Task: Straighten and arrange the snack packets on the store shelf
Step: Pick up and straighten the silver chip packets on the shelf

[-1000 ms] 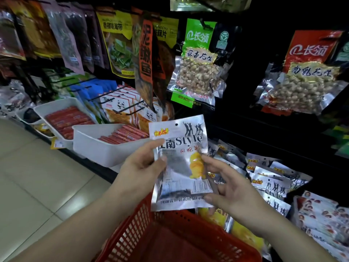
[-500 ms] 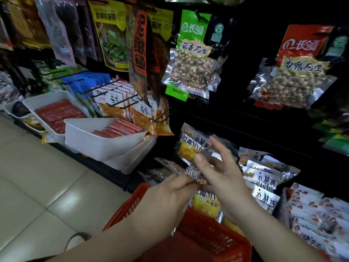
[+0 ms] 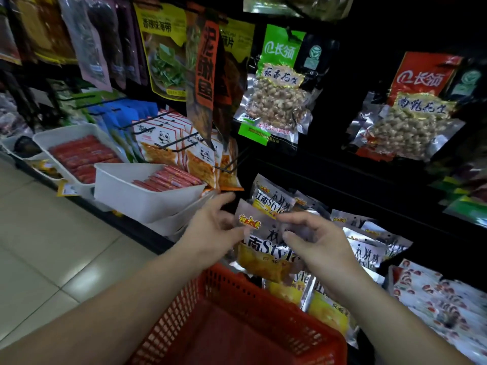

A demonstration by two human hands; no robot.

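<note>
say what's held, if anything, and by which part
A silver snack packet: left hand grips its upper left edge, right hand pinches its upper right corner.

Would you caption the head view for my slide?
Left hand and right hand hold a packet beside a red basket.

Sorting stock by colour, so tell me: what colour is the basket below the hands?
Red-orange, a plastic lattice basket; the head view shows it best.
</note>
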